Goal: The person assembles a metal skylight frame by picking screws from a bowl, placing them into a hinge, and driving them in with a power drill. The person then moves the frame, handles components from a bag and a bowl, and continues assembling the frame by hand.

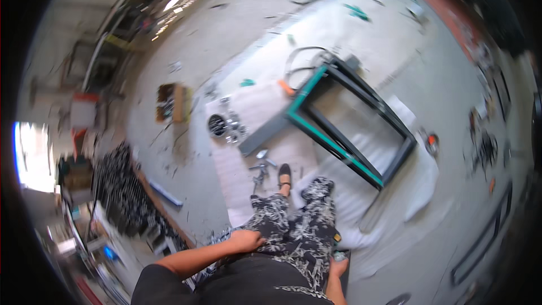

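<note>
My left hand (247,241) is closed in a loose fist against the left thigh of my patterned trousers (271,214), and nothing shows in it. Low by my right hip, my right hand (337,266) is closed around a partly hidden greyish tool-like thing (339,256); its kind cannot be made out. A small yellow and black part (337,238) shows just above it. On the floor ahead lies a dark rectangular metal frame (370,99) with green strips (333,145) along its edges. Neither hand touches it. Motion blurs the picture.
White foam sheeting (226,164) lies under the frame. On it are a round dark container (216,125), shiny small parts (234,127) and metal clamp-like pieces (261,166). A cardboard box (182,103) stands left. Stacked dark bars (121,192) line the left; another frame (485,237) lies right.
</note>
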